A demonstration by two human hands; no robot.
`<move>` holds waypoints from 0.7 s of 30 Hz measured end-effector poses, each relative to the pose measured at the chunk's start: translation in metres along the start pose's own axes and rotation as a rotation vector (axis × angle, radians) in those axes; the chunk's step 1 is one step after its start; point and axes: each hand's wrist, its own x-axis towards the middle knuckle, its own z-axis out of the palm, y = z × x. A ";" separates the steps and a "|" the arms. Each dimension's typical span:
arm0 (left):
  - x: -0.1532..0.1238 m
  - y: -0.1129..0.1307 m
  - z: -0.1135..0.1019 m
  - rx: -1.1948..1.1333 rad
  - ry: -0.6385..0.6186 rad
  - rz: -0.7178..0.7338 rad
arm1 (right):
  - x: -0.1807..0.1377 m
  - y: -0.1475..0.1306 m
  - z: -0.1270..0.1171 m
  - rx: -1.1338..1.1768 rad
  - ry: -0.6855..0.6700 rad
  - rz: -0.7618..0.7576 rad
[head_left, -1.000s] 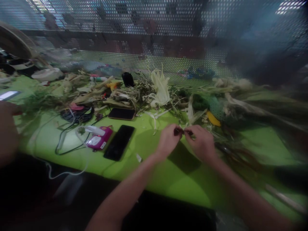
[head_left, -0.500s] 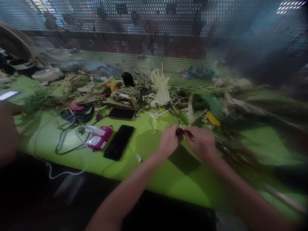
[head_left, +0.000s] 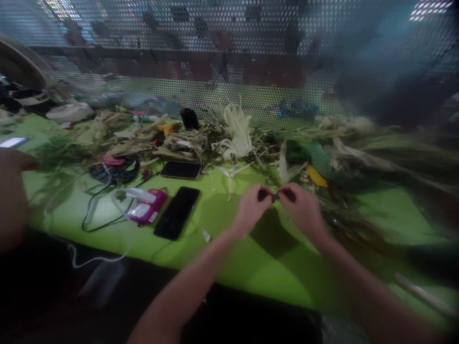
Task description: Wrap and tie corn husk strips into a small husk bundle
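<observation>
Over the green table (head_left: 247,267), my left hand (head_left: 253,205) and my right hand (head_left: 301,208) face each other, fingertips pinched and almost touching. Between them is something small and dark that is too blurred to name. Both hands hover above their own shadow. Just beyond them stands a pale dried husk (head_left: 289,167), with a yellow piece (head_left: 317,176) to its right. Farther back, a bundle of pale corn husk (head_left: 237,131) fans upward. Thin white husk strips (head_left: 230,179) lie left of my left hand.
Left are a black phone (head_left: 177,212), a second phone (head_left: 180,169) and a pink power adapter (head_left: 148,206) with cables. Dried plant material heaps along a perforated metal screen (head_left: 201,62). Another person's hand (head_left: 12,191) is at far left. Scissors-like handles (head_left: 362,234) blur at right.
My hands have drawn slightly apart at the fingertips, showing a bit more of the small thing between them. The rest looks the same.
</observation>
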 end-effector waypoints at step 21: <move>0.004 -0.004 -0.005 -0.446 -0.030 -0.198 | 0.006 0.008 0.007 0.478 -0.053 0.257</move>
